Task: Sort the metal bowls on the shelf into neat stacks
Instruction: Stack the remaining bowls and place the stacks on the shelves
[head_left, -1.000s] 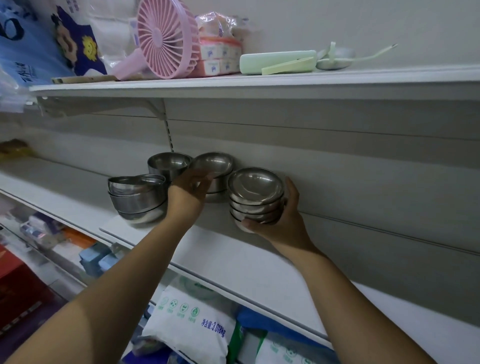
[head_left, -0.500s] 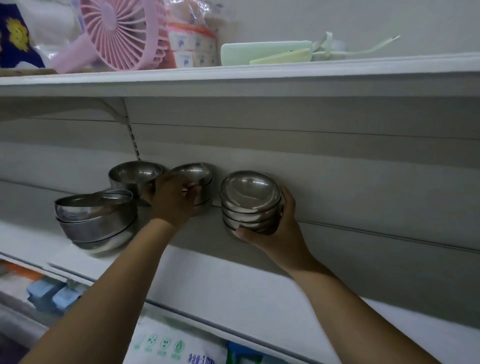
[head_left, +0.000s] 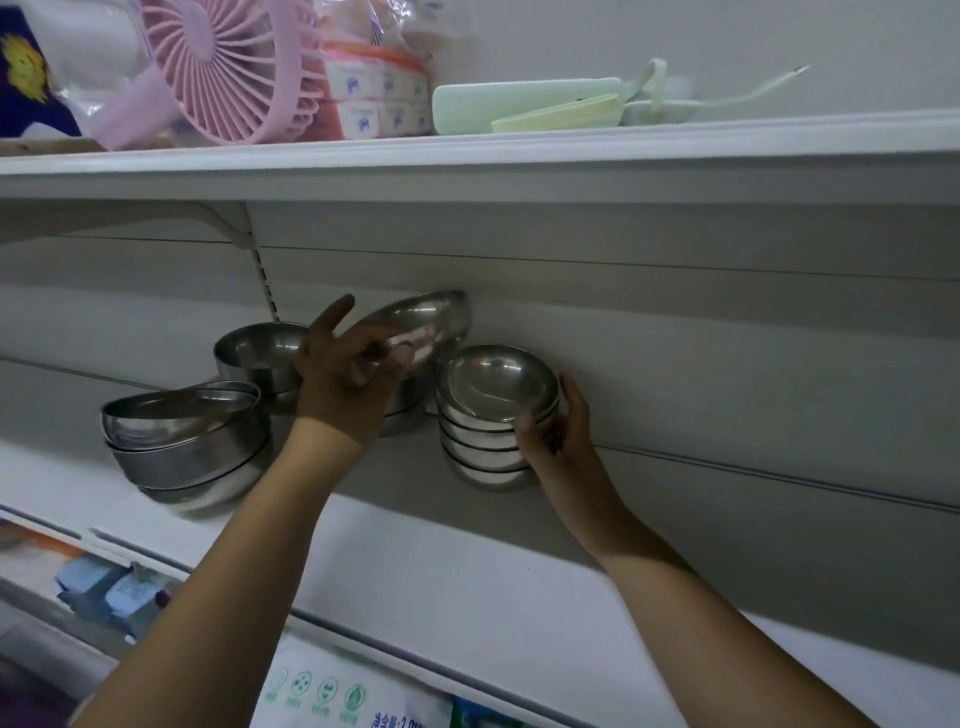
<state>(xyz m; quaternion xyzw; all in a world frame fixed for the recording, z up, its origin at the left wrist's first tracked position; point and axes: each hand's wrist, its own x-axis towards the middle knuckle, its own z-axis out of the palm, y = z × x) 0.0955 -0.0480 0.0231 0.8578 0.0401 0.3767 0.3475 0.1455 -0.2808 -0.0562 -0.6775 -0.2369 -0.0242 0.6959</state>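
Steel bowls stand on the white middle shelf (head_left: 467, 582). My left hand (head_left: 345, 379) grips the rim of one metal bowl (head_left: 426, 322), lifted and tilted above the bowls left beneath it (head_left: 410, 405). To its right stands a stack of several small bowls (head_left: 493, 415), and my right hand (head_left: 558, 431) holds that stack by its right side. A lone deeper bowl (head_left: 260, 353) stands at the back left. In front of it sits an uneven pile of wider bowls (head_left: 182, 441), the top one askew.
The upper shelf (head_left: 519, 150) hangs close overhead, carrying a pink fan (head_left: 228, 67), wrapped tissue packs (head_left: 374, 88) and a pale green case (head_left: 524, 98). A shelf bracket (head_left: 260, 270) runs down the back wall. Bagged goods (head_left: 332, 696) lie on the shelf below.
My left hand has lifted the top bowl off the middle stack and tilted it up and to the right. My right hand stays on the small stack. The camera shifted right.
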